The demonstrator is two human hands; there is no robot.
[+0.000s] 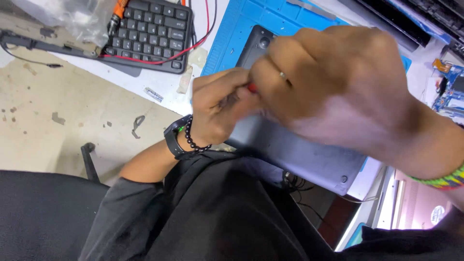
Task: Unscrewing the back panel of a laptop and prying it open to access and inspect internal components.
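1. Head view: your left hand (220, 104) is curled closed around a small tool with a red part (252, 87); only a sliver of red shows between your two hands, so what kind of tool it is cannot be told.
2. Your right hand (338, 82) is closed in a loose fist, its fingers touching your left hand's fingers at the red tool. A ring sits on one finger, and whether this hand also grips the tool is hidden.
3. Both hands hover over a grey laptop base (299, 154) lying underside up on a blue mat (241, 29) on the desk (159, 82).
4. Your left wrist wears a black watch (173, 137) and a dark bead bracelet (191, 137); your right wrist wears a green and yellow band (444, 181).
5. A black keyboard (150, 31) lies at the far left of the desk, with a red wire (193, 48) curving beside it and a clear plastic bag (72, 17) just left of it.
6. A blue circuit board (452, 92) sits at the right edge.
7. Your black clothing (217, 217) fills the bottom of the view.
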